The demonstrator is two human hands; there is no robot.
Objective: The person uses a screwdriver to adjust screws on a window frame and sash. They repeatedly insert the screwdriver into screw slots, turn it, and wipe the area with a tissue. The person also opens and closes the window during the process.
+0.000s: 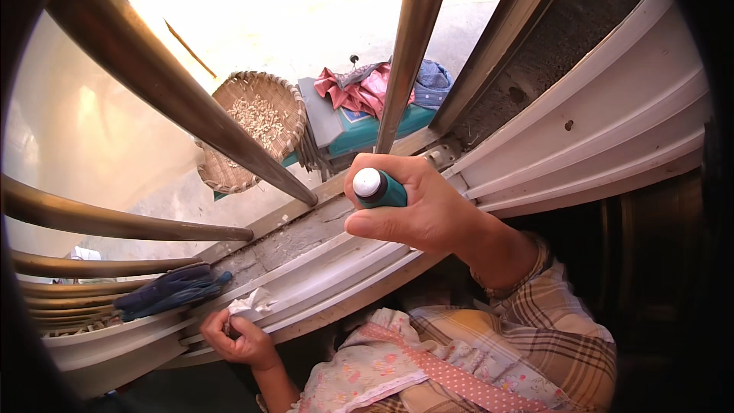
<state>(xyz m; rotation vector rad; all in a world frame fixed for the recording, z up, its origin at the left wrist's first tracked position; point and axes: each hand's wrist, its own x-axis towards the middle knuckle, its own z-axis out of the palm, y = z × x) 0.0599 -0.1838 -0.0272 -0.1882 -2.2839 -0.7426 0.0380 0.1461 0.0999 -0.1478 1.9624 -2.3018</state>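
My right hand (440,210) is raised over the window sill, its fingers wrapped round a dark green cylinder (394,193) with a black band and a rounded white end; the rest of it is hidden in the fist. Lower and to the left, my left hand (245,346) has its fingers closed on a crumpled white tissue or thin cloth (254,303). That hand is at the white window frame (336,279), with the white piece lying against its track. Beyond the left hand, a dark blue cloth (164,291) rests among the bars.
Metal window bars (191,111) rise in front of me. Outside, a round woven basket (229,176) holds many small pale pieces. Beside it, pink cloth (363,92) and blue dotted cloth (433,84) lie on a teal and grey seat or box (340,138). White ridged framing (596,122) runs along the right.
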